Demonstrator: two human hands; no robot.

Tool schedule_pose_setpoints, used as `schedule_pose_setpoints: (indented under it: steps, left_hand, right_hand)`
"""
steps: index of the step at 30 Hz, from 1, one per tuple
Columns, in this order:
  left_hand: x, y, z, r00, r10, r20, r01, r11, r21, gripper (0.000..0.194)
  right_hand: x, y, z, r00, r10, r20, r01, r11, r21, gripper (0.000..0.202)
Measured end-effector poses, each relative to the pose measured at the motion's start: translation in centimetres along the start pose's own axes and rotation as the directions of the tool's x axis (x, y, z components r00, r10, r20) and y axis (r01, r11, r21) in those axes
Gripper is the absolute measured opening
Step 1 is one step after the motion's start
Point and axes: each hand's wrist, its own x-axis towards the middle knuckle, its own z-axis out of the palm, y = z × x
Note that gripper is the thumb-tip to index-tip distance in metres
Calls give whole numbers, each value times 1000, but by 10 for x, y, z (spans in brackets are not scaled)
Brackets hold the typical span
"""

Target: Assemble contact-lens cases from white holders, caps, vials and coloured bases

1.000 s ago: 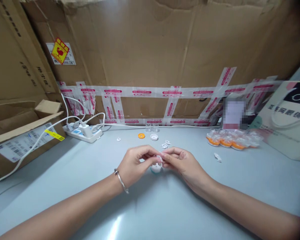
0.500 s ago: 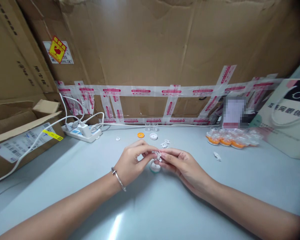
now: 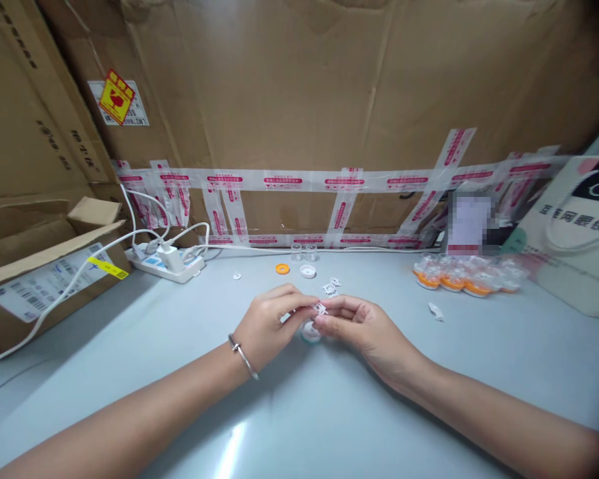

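Observation:
Between the fingertips of my left hand (image 3: 279, 320) and my right hand (image 3: 352, 324) is a small white plastic piece (image 3: 320, 309) with cut-outs. Both hands pinch it, and the fingers partly hide its shape. Just below it on the table lies a round white part with a green rim (image 3: 310, 332), partly covered by my fingers. Beyond my fingertips are a few similar white pieces (image 3: 330, 288). Farther back sit an orange ring (image 3: 282, 269), a white ring (image 3: 307, 271) and two clear cylinders (image 3: 303, 252). A small white disc (image 3: 236, 275) lies to their left.
Several clear containers with orange bases (image 3: 459, 276) are grouped at the right, near a white scrap (image 3: 435, 311) and a paper bag (image 3: 579, 246). A power strip (image 3: 180, 266) with cables and an open cardboard box (image 3: 54, 279) stand left. A large taped carton (image 3: 279, 100) closes off the back.
The white piece has been turned between my fingers, and my right thumb has shifted its grip. The view has moved slightly; the things on the table stay in place.

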Motion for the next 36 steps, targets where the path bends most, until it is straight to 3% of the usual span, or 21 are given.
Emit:
schedule_pose_setpoints:
  steps: [5, 10, 19, 28, 33, 36]
  left_hand:
    - [-1, 0, 2, 1000, 5, -18, -5, 1000, -29, 17]
    - [0, -3, -2, 993, 76, 93, -69, 994, -81, 27]
    - [3, 1, -10, 992, 55, 111, -41, 992, -124, 21]
    - [4, -1, -9, 996, 23, 90, 3, 960, -281, 23]
    - [1, 2, 1, 999, -40, 3, 39, 940, -339, 18]
    - [-1, 5, 7, 999, -35, -40, 22, 957, -288, 18]
  right_hand:
    - [-1, -1, 1, 999, -32, -36, 31, 999, -24, 25]
    - [-1, -3, 0, 1000, -7, -27, 9, 999, 52, 22]
    - [-3, -5, 0, 998, -17, 63, 14, 999, 50, 18]
    - [-7, -8, 0, 978, 92, 187, -138, 958, 251, 16]
    - [-5, -4, -1, 981, 126, 148, -168, 932, 321, 15]
    - [-4, -4, -3, 984, 142, 111, -169, 938, 301, 12]
